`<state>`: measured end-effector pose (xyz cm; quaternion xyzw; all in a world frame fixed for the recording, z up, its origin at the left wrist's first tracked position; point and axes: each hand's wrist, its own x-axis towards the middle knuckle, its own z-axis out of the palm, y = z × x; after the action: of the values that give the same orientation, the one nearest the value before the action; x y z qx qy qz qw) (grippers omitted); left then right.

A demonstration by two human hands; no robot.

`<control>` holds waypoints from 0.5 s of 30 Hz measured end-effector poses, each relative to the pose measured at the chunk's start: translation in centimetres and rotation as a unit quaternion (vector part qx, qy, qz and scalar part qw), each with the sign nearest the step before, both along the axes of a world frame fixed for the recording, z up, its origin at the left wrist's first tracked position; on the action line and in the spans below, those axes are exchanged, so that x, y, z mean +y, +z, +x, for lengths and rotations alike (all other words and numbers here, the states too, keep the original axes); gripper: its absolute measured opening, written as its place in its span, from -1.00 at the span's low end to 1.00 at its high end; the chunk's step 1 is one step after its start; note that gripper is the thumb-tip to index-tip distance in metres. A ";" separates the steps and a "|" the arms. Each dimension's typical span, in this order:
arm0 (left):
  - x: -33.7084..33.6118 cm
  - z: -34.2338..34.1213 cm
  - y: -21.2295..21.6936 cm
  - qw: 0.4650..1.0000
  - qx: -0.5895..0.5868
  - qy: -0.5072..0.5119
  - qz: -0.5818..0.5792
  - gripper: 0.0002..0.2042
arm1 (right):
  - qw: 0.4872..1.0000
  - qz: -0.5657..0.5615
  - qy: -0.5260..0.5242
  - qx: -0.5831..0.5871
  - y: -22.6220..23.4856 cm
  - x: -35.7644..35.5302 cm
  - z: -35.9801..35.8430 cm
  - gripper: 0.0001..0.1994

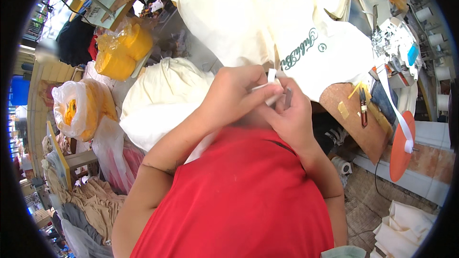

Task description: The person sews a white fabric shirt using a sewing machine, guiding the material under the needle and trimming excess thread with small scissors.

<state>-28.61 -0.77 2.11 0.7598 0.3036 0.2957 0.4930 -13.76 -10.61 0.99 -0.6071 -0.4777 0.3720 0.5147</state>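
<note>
Both my hands are raised close together over my red shirt (pixel 239 196). My left hand (pixel 233 94) pinches a narrow white tape strip (pixel 270 87) between its fingertips. My right hand (pixel 292 117) meets it from the right, touching the same strip and gripping a small grey metal tool (pixel 288 96); what kind of tool it is, I cannot tell. Just behind the hands lies cream fabric with green lettering (pixel 325 52) on the sewing table (pixel 351 119).
An orange disc (pixel 400 149) with white tape (pixel 395 110) running up from it stands at the right, below a sewing machine (pixel 397 43) and thread cones (pixel 440 72). Cream fabric bundles (pixel 162 100), yellow bundles in plastic bags (pixel 122 50) and tan cloth (pixel 93 200) lie at the left.
</note>
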 end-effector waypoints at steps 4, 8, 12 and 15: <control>-0.2 -0.5 1.8 0.986 0.068 -0.036 0.151 -0.73 | 0.977 0.167 -0.062 -0.119 0.8 -1.7 3.4 -0.86; 0.5 -2.3 -1.5 0.944 0.177 0.118 0.252 -0.76 | 0.926 0.258 -0.247 -0.124 2.4 -6.8 9.9 -0.77; 8.7 -6.5 0.0 0.931 0.079 0.244 0.258 -0.80 | 0.825 0.222 -0.519 -0.031 5.4 -8.9 14.1 -0.77; 12.5 -3.4 8.0 0.955 0.028 0.258 0.142 -0.88 | 0.823 0.188 -0.534 -0.049 3.7 -10.5 18.7 -0.79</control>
<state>-32.02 11.76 10.13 0.7262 0.4578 0.4312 0.2778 4.91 -21.13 4.68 -0.6763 -0.1644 -0.0878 0.7127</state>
